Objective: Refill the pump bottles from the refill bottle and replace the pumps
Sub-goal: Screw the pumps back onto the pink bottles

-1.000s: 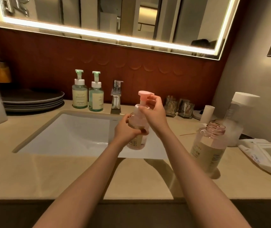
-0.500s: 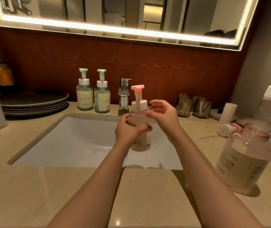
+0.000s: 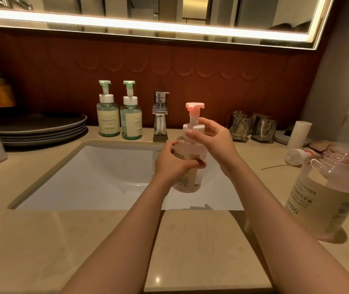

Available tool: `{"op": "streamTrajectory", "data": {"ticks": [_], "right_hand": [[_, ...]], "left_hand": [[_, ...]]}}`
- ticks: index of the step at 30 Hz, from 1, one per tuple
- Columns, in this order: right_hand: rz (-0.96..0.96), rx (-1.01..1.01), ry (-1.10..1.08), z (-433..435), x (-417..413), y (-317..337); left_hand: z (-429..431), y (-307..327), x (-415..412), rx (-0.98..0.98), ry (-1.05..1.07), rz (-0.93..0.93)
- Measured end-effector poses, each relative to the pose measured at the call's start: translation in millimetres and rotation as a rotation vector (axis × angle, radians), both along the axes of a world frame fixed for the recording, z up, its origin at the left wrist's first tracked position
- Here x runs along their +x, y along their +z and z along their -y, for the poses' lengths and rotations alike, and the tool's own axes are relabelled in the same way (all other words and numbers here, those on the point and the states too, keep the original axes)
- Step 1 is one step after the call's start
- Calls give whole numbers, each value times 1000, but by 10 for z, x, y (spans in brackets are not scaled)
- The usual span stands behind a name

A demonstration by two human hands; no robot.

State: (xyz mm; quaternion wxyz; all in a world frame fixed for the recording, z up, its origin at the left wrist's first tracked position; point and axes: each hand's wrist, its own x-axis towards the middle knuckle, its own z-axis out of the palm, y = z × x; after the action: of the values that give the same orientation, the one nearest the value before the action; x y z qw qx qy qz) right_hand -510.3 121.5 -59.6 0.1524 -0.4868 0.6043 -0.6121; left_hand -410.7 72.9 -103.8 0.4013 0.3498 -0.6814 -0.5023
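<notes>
Your left hand wraps the pink pump bottle, upright above the sink. Your right hand pinches its white pump collar. Refill bottle stands open on the counter at right; two green pump bottles behind the basin.

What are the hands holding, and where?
Both hold the pink bottle: the left hand wraps its body, and the right hand's fingers pinch the white pump collar.
</notes>
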Motion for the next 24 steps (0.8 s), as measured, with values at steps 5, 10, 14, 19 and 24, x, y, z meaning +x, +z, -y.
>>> {"op": "streamTrajectory", "data": {"ticks": [5,10,14,19,24], "right_hand": [[205,-29,194,-146,-122,87],[325,-1,420,-226,-153,59],[236,-26,205,-146,-105,41],[-42,8,-111,-28,-4,-68],[-6,3,-117,12,-27,-78]], "left_hand": [[-105,88,32,43,-200,-63],[-121,103,68,100,-359,-87],[-131,87,66,101,-274,-82],[-76,23,14,13,-63,26],[-13,29,36,-9,81,44]]}}
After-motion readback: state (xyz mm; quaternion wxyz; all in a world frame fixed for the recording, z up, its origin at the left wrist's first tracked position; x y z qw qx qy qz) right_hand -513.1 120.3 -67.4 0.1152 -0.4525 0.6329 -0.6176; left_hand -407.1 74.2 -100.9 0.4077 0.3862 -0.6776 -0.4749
